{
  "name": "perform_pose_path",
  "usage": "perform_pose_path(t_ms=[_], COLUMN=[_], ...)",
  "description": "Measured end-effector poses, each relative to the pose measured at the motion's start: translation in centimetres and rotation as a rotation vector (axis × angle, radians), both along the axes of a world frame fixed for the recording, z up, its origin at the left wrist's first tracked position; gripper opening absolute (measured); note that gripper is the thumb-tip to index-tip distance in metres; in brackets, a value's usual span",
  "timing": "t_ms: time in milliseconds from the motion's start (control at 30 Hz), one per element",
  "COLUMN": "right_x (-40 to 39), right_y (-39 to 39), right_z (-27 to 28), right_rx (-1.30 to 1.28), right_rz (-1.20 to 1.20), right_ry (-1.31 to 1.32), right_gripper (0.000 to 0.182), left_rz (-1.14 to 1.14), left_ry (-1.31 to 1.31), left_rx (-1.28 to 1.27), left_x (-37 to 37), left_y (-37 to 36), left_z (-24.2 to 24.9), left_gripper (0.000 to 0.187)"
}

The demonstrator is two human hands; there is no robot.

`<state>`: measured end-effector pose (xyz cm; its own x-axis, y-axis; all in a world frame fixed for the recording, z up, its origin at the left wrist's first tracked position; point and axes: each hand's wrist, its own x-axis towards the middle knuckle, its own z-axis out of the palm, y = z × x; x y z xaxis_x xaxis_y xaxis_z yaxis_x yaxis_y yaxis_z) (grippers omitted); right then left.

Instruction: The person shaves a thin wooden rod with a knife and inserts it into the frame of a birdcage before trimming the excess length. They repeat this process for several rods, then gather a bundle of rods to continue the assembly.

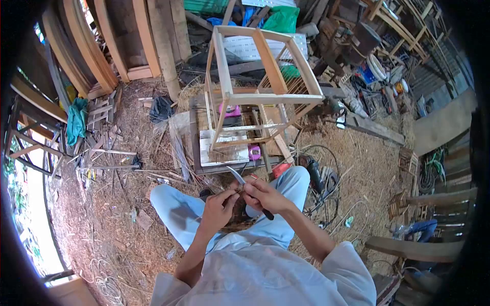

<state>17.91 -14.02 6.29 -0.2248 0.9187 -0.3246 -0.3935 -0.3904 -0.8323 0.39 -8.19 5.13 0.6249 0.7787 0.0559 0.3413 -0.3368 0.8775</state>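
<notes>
A knife with a curved blade [236,175] and a dark handle is in my right hand [265,195], whose fingers are wrapped round it. The blade points up and to the left, the handle end down and to the right. Close beside it, my left hand [219,208] is closed in a pinch near the knife; whatever lies between its fingertips is too small to make out. Both hands are over my lap, between my knees. Beyond them stands a wooden frame [275,98] with slatted sides, on a low dark platform [198,148].
Pink tape measures [254,152] lie by the frame. A red power tool [280,170] and a black cable [337,188] are right of it. Wood shavings cover the floor [127,204]. Boards [102,46] lean at the back left; a white bucket [376,67] stands back right.
</notes>
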Motion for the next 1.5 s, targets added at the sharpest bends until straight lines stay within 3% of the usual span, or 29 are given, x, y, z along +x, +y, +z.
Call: perform_pose_path(t_ms=[100,267,433,533,600,633,800,967,1133,1200,1500], right_x=[1.1,0.5,5.1,6.4,6.2,6.0,3.6,1.9,1.0,0.6,1.7], right_y=[0.3,-0.9,-2.2,-2.1,-1.8,-2.0,-2.5,-1.5,-0.3,-0.7,-2.2], right_z=[1.2,3.3,1.7,3.1,2.7,2.6,-0.6,-1.4,-1.2,-0.8,0.2], right_rx=[0.019,-0.158,-0.173,-0.203,-0.229,-0.28,0.092,-0.058,0.047,0.057,-0.041], right_rz=[0.085,-0.061,-0.515,-0.404,-0.349,-0.305,-0.308,-0.203,-0.155,-0.19,-0.157], right_ry=[-0.061,-0.135,-0.228,-0.1,-0.134,-0.166,-0.272,-0.12,-0.089,-0.09,-0.182], right_gripper=[0.031,0.029,0.031,0.032,0.029,0.036,0.03,0.034,0.022,0.017,0.02], left_rz=[0.004,-0.12,-0.176,-0.155,-0.119,-0.097,0.021,0.013,-0.059,-0.058,-0.05], left_ry=[-0.163,-0.056,0.086,0.162,0.115,0.074,-0.016,0.001,-0.055,0.062,-0.067], left_rx=[0.081,0.035,-0.056,-0.127,-0.101,-0.097,-0.16,-0.187,0.07,0.124,-0.054], left_x=[0.0,-1.0,-4.2,-4.2,-2.8,-2.1,-0.5,1.4,1.7,1.1,0.3], left_y=[0.1,0.6,2.6,3.4,3.4,3.0,1.3,0.4,0.2,-0.1,-1.9], left_z=[0.8,2.6,1.6,0.5,0.5,0.5,-0.7,0.3,0.8,2.0,2.0], left_gripper=[0.01,0.011,0.011,0.014,0.014,0.014,0.013,0.014,0.015,0.013,0.013])
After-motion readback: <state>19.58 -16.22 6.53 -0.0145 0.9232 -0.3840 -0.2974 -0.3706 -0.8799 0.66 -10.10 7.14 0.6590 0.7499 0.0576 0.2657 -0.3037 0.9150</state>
